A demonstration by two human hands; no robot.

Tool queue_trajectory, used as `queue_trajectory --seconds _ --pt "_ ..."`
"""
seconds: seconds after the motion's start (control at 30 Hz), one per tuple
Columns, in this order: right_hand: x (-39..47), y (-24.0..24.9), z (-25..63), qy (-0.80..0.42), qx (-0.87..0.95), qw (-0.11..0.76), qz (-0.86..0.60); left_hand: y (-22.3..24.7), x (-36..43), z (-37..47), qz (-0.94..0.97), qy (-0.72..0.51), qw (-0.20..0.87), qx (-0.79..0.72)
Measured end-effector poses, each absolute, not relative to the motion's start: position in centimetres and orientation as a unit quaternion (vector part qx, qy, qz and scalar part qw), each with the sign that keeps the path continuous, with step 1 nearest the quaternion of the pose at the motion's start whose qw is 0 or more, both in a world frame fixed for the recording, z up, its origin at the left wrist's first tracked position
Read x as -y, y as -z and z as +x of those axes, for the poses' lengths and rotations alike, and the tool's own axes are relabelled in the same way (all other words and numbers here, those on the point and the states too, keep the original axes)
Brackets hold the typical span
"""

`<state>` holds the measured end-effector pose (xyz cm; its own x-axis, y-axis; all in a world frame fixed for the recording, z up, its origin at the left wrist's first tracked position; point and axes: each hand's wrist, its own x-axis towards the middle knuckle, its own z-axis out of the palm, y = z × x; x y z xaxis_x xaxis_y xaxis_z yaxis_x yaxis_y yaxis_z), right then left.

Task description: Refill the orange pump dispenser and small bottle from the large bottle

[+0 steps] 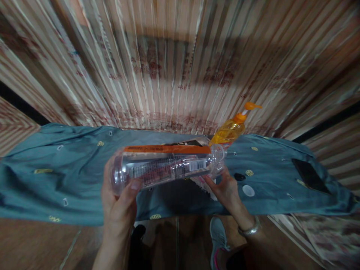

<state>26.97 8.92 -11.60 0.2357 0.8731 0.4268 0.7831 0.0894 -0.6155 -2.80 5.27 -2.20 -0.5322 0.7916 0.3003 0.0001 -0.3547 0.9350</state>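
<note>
A large clear plastic bottle with an orange label band and a barcode lies sideways above the cloth, its mouth toward the right. My left hand is closed around its base, thumb on the near side. At the neck end, my right hand grips from below, its fingers partly hidden behind the clear plastic. A crumpled white and pink piece shows beneath the neck beside my right hand; whether I touch it cannot be made out. Behind the neck stands a pump bottle of yellow liquid with an orange pump head.
A blue-green patterned cloth covers the narrow table. Right of my hand lie a white round disc and a small black object. Farther right is a dark phone-like slab. A pleated striped curtain hangs directly behind.
</note>
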Motion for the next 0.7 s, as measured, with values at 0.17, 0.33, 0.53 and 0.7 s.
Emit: queue_trajectory --seconds 0.17,0.33,0.53,0.7 --pt "-8.88 11.39 26.94 -0.064 0.615 0.414 -0.668 2.24 -5.22 -2.88 0.341 -0.743 0.329 -0.473" --pt "-8.88 11.39 27.01 -0.062 0.615 0.418 -0.666 1.97 -5.20 -2.85 0.338 -0.748 0.326 -0.469" --pt "-8.86 11.50 27.08 -0.063 0.614 0.412 -0.670 1.68 -5.29 -2.69 0.329 -0.746 0.327 -0.478" --pt "-8.81 11.45 27.10 -0.071 0.620 0.414 -0.663 2.29 -5.29 -2.77 0.367 -0.734 0.304 -0.484"
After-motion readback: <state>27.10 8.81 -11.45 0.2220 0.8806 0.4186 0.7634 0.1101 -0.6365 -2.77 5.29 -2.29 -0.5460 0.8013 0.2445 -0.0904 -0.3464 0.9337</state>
